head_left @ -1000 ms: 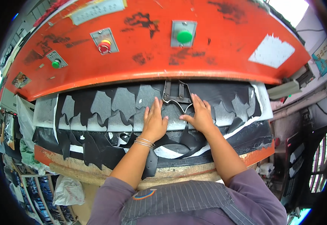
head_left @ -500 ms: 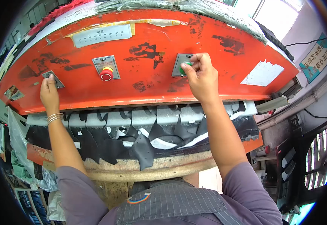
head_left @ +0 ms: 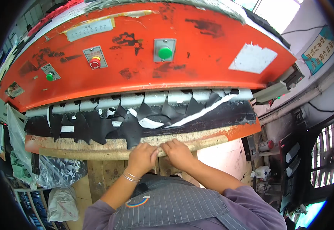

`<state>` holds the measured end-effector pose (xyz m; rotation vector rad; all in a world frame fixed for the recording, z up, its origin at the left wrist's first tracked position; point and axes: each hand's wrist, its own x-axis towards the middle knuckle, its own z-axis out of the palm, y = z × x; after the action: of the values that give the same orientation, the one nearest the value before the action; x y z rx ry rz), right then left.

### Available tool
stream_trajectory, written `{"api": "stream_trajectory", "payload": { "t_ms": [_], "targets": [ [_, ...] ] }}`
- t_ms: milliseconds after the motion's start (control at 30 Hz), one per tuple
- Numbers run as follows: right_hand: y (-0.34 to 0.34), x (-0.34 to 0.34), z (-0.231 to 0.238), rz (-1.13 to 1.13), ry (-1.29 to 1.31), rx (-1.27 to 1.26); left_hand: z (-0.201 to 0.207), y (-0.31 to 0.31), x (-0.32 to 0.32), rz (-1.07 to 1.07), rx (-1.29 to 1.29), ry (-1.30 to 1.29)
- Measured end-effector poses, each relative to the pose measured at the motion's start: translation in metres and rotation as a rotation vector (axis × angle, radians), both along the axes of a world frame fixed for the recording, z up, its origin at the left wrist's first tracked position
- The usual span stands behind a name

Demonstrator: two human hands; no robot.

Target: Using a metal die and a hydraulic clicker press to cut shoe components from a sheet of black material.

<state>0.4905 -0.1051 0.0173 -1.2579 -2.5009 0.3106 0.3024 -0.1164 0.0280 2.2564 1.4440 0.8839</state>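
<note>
Both my hands are side by side at the pale, worn front bar point(head_left: 94, 154) of a large red press point(head_left: 128, 76). My left hand point(head_left: 142, 158), with bracelets at the wrist, is closed over the bar just beside the lower tip of a black cut piece point(head_left: 131, 130). Close by, my right hand point(head_left: 177, 154) curls its fingers over the same bar. The fingertips of both are partly hidden. Several black cut pieces point(head_left: 82, 128) hang or lie along the black bed point(head_left: 220, 115), with white strips point(head_left: 201, 113) among them.
On the red front panel are a green button point(head_left: 165, 52), a red stop button point(head_left: 95, 63) and a smaller green button point(head_left: 50, 77). A clear plastic bag point(head_left: 59, 172) of scraps stands at the left. A shelf point(head_left: 270, 153) and a black fan point(head_left: 327, 157) are at the right.
My hands have left the two green buttons and come down together to the front bar. The view has shifted, so the panel sits higher and further left.
</note>
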Motion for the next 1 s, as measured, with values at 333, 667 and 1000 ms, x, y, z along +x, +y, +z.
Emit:
{"api": "stream_trajectory", "payload": {
  "t_ms": [333,667,1000],
  "targets": [
    [0.050,0.010,0.036,0.158,-0.109,-0.319,0.008,0.011,0.011,0.134,-0.046,-0.024],
    [0.235,-0.010,0.033,-0.348,0.069,-0.255,0.001,0.083,-0.022,0.338,-0.658,-0.984],
    [0.202,0.015,0.018,-0.053,0.569,-0.186,-0.011,0.199,0.032,0.198,-0.659,-1.259]
  ]
}}
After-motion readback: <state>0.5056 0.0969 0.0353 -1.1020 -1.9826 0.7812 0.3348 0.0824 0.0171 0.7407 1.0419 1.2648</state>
